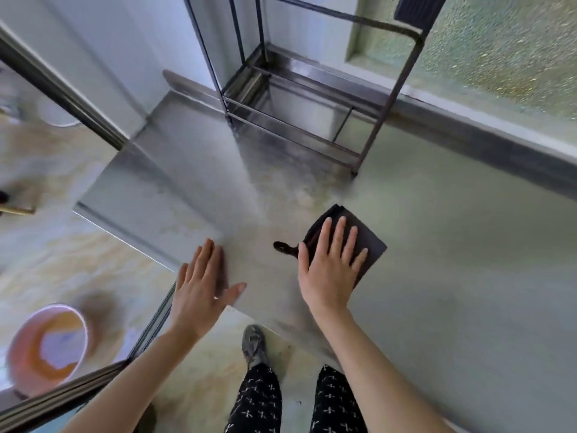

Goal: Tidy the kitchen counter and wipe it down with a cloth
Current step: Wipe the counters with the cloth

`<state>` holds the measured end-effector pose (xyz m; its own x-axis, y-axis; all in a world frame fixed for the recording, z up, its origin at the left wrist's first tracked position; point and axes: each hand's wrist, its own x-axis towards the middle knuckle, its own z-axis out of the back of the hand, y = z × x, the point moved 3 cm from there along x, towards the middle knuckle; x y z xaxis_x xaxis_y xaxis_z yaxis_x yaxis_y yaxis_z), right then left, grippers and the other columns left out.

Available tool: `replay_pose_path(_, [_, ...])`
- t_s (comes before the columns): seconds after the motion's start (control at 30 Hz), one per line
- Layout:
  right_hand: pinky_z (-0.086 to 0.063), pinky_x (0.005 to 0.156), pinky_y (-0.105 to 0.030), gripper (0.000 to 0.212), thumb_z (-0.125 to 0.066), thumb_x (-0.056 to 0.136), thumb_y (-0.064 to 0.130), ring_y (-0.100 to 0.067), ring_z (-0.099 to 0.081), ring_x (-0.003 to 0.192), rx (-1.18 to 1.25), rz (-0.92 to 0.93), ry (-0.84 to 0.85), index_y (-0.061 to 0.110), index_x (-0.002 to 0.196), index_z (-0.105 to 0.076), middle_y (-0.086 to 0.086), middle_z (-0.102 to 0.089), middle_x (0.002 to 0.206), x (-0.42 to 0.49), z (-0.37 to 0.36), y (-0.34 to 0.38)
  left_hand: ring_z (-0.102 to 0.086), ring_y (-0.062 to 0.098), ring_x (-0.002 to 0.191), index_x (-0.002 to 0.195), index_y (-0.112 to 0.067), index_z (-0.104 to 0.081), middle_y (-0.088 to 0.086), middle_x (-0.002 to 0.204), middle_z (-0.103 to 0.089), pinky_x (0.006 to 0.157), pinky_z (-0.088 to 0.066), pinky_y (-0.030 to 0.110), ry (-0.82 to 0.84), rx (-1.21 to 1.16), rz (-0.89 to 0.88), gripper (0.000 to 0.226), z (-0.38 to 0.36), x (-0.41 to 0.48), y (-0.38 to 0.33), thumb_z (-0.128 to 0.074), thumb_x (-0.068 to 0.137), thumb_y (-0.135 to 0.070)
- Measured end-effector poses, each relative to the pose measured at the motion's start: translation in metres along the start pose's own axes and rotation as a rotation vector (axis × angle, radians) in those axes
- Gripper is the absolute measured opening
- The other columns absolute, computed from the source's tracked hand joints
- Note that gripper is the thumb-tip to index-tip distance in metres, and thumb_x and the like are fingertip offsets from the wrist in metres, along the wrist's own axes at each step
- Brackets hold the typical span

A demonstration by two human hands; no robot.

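The steel table (175,189) is dull and smeared, with a raised lip along the wall. A dark folded cloth (373,245) with a small loop lies flat near its front edge, and a thin-barred metal rack (387,107) stands at the back. The left hand (203,282) rests flat on the bare metal, apart from the cloth.

**Surface passage: one standing obstacle, upper centre.**
Wire rack (312,132) stands at the rear of the surface (193,170) against the back rim (462,126); its legs and rails bar reach there. Bare steel lies left of it and across centre frame. Lower centre, left hand (199,285) and right hand (331,264), flat on the cloth (371,242), occupy the front.
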<state>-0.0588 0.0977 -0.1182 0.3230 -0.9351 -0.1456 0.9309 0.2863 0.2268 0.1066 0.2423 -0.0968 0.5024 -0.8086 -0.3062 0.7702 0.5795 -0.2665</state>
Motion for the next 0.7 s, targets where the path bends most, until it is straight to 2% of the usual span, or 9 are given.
replay_pose_path(0.1, [-0.017,0.112,-0.055,0.066,-0.030,0.094,0.055,-0.030,-0.024,0.142,-0.078,0.268,0.081,0.018,0.149,-0.024,-0.007,-0.023,0.156,-0.052,-0.009,0.014,0.009,0.009,0.140,0.148,-0.014,-0.006,-0.007,0.151,0.009,0.117,-0.003,0.040,0.032,0.025,-0.025,0.100,-0.002,0.002,0.010,-0.011,0.074,-0.080])
replay_pose_path(0.17, [-0.014,0.113,-0.052,0.066,-0.026,0.093,0.059,-0.025,-0.022,0.143,-0.137,0.463,0.108,0.024,0.149,-0.019,0.000,-0.018,0.156,-0.063,-0.008,-0.003,0.015,0.009,0.139,0.148,-0.015,-0.001,-0.006,0.150,0.014,0.115,0.003,0.037,0.036,0.031,-0.042,0.095,-0.003,0.001,0.009,-0.009,0.076,-0.076])
replay_pose_path(0.2, [-0.014,0.112,-0.051,0.066,-0.023,0.093,0.062,-0.024,-0.022,0.143,-0.169,0.497,0.091,0.027,0.149,-0.018,0.003,-0.016,0.156,-0.062,-0.007,-0.015,0.017,0.009,0.139,0.148,-0.015,0.002,-0.006,0.150,0.016,0.115,0.005,0.036,0.039,0.030,-0.047,0.094,-0.005,0.001,0.008,-0.009,0.076,-0.075])
replay_pose_path(0.23, [-0.013,0.113,-0.051,0.067,-0.020,0.092,0.064,-0.023,-0.021,0.143,-0.194,0.450,0.074,0.028,0.149,-0.016,0.005,-0.015,0.156,-0.060,-0.005,-0.029,0.018,0.009,0.139,0.148,-0.015,0.003,-0.005,0.151,0.016,0.115,0.005,0.036,0.035,0.026,-0.050,0.092,-0.006,0.001,0.009,-0.009,0.077,-0.074])
replay_pose_path(0.37, [-0.018,0.109,-0.059,0.069,-0.017,0.092,0.061,-0.032,-0.021,0.142,-0.094,-0.125,0.038,0.022,0.149,-0.015,-0.003,-0.020,0.156,-0.077,-0.002,-0.044,0.019,0.009,0.140,0.148,-0.016,0.004,-0.001,0.156,0.010,0.116,0.007,0.037,0.012,0.004,-0.060,0.088,-0.011,0.000,0.013,-0.011,0.081,-0.071])
replay_pose_path(0.43, [-0.020,0.108,-0.062,0.068,-0.019,0.092,0.058,-0.034,-0.019,0.142,-0.035,-0.230,0.036,0.021,0.149,-0.015,-0.006,-0.022,0.156,-0.095,-0.009,-0.016,0.021,0.009,0.139,0.148,-0.016,0.005,-0.001,0.156,0.011,0.115,0.010,0.035,0.009,0.008,-0.071,0.088,-0.012,0.001,0.014,-0.009,0.080,-0.071])
replay_pose_path(0.5, [-0.017,0.110,-0.059,0.066,-0.023,0.093,0.057,-0.032,-0.019,0.143,-0.012,-0.178,0.026,0.021,0.149,-0.018,-0.005,-0.021,0.156,-0.103,-0.018,0.021,0.019,0.010,0.139,0.148,-0.015,0.004,0.000,0.156,0.010,0.114,0.009,0.035,0.000,0.009,-0.082,0.087,-0.013,0.001,0.013,-0.008,0.081,-0.070])
replay_pose_path(0.57, [-0.012,0.112,-0.054,0.064,-0.025,0.094,0.057,-0.029,-0.017,0.143,-0.018,-0.013,0.054,0.024,0.149,-0.021,-0.001,-0.020,0.156,-0.102,-0.024,0.052,0.018,0.009,0.139,0.148,-0.015,0.003,0.001,0.157,0.008,0.114,0.007,0.035,0.001,0.001,-0.096,0.085,-0.012,0.001,0.015,-0.008,0.082,-0.068])
replay_pose_path(0.7, [-0.014,0.114,-0.053,0.065,-0.021,0.093,0.064,-0.021,-0.007,0.144,-0.118,0.290,0.144,0.033,0.149,-0.013,0.007,-0.009,0.156,-0.078,-0.020,0.047,0.005,0.014,0.144,0.149,-0.016,-0.008,0.002,0.158,-0.002,0.116,-0.002,0.036,0.015,-0.028,-0.140,0.080,-0.004,0.004,0.023,-0.010,0.084,-0.065])
